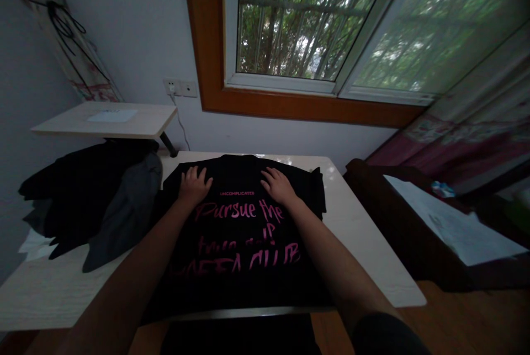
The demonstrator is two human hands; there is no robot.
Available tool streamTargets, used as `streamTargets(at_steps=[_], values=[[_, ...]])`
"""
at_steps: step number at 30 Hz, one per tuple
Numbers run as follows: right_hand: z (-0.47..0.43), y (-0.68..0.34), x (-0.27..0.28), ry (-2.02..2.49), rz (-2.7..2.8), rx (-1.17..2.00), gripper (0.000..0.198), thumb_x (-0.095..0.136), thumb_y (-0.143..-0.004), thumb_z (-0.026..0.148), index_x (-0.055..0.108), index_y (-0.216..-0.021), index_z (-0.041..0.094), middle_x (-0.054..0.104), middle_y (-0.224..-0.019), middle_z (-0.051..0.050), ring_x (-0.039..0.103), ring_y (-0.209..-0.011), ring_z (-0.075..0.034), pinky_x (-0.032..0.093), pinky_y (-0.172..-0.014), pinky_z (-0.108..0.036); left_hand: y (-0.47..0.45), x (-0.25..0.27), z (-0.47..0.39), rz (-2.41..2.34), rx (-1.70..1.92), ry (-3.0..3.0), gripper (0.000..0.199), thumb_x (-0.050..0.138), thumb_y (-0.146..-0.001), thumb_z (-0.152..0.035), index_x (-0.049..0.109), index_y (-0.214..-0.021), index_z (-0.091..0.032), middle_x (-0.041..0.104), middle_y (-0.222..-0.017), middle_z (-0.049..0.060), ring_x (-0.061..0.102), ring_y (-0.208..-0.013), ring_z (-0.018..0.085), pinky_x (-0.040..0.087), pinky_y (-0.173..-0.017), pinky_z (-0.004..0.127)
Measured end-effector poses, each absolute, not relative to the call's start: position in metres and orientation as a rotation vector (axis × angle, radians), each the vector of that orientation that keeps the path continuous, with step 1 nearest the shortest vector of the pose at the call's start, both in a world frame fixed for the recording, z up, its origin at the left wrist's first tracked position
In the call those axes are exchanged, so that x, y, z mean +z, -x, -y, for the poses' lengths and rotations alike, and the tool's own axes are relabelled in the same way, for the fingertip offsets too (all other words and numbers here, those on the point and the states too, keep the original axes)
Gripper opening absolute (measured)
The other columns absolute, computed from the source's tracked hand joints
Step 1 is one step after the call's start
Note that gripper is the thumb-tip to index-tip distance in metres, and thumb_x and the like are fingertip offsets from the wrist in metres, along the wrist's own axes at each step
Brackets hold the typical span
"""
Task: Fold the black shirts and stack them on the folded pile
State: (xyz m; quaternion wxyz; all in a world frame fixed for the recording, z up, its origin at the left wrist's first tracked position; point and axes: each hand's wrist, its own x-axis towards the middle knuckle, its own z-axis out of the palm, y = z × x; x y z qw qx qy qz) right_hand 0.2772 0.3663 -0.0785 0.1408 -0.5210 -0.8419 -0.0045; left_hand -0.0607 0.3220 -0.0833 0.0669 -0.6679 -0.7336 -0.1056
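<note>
A black T-shirt [248, 178] with pink lettering lies spread out on the pale table, its collar toward the wall. My left hand [194, 185] rests flat on the left shoulder area of the shirt, fingers apart. On the other shoulder area lies my right hand [279, 185], also flat with its fingers spread. Neither hand grips the cloth. Some creases break up the lower lines of print. The shirt's bottom part reaches the table's near edge, and my left forearm covers part of its left side.
Dark clothes [91, 189] are heaped on the table's left, partly below a raised shelf [103, 123] with a paper on it. Bare tabletop [364, 255] shows at the right. Beyond it stands a dark brown piece of furniture [414, 233] with a white sheet [451, 222]. A window is ahead.
</note>
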Motion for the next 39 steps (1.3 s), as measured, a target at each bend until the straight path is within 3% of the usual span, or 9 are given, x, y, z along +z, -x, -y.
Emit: streamTargets(at_steps=[8,15,24,29,33,39], values=[[-0.385,-0.295,-0.086,1.572,2.321,-0.071,0.048,0.044,-0.103,0.041,0.057,-0.142,0.018,0.048,-0.154,-0.012,0.042,-0.143,-0.029,0.032,-0.119,-0.045,0.086,-0.089,-0.341,2.321,-0.268,1.991,0.067,0.033,-0.098,-0.058,0.041,-0.153,-0.020,0.035,-0.161,0.015,0.027,-0.151,0.033,0.022,-0.122,0.051],[-0.384,-0.341,-0.075,1.705,2.070,-0.095,0.040,0.040,-0.102,0.033,0.066,-0.129,0.018,0.065,-0.132,-0.013,0.057,-0.122,-0.028,0.043,-0.107,-0.042,0.091,-0.088,-0.347,2.403,-0.246,1.995,0.071,0.027,-0.097,-0.062,0.036,-0.156,-0.024,0.027,-0.166,0.012,0.021,-0.153,0.031,0.023,-0.121,0.053],[-0.363,-0.431,-0.074,2.048,1.638,-0.132,0.040,0.043,-0.094,0.023,0.068,-0.123,0.012,0.065,-0.119,-0.020,0.061,-0.108,-0.030,0.044,-0.099,-0.041,0.099,-0.085,-0.350,2.392,-0.250,1.976,0.072,0.027,-0.097,-0.063,0.037,-0.155,-0.023,0.028,-0.165,0.014,0.022,-0.153,0.032,0.025,-0.119,0.056],[-0.346,-0.437,-0.077,2.173,1.643,-0.036,0.039,0.052,-0.094,0.036,0.067,-0.119,0.011,0.068,-0.111,-0.020,0.064,-0.105,-0.030,0.045,-0.096,-0.038,0.101,-0.084,-0.350,2.388,-0.245,1.967,0.072,0.026,-0.096,-0.063,0.038,-0.155,-0.023,0.028,-0.164,0.014,0.023,-0.152,0.033,0.024,-0.119,0.056],[-0.341,-0.425,-0.075,2.239,1.601,0.142,0.052,0.059,-0.090,0.048,0.059,-0.126,0.011,0.071,-0.106,-0.019,0.068,-0.098,-0.029,0.050,-0.084,-0.036,0.101,-0.084,-0.349,2.380,-0.249,1.968,0.071,0.026,-0.097,-0.063,0.039,-0.154,-0.023,0.029,-0.164,0.014,0.023,-0.152,0.032,0.024,-0.119,0.056],[-0.339,-0.437,-0.073,2.163,1.387,0.230,0.049,0.062,-0.083,0.041,0.055,-0.125,0.016,0.072,-0.098,-0.016,0.069,-0.091,-0.031,0.050,-0.076,-0.038,0.101,-0.083,-0.347,2.366,-0.263,1.976,0.070,0.026,-0.097,-0.062,0.039,-0.154,-0.023,0.029,-0.164,0.013,0.023,-0.152,0.032,0.025,-0.119,0.055]])
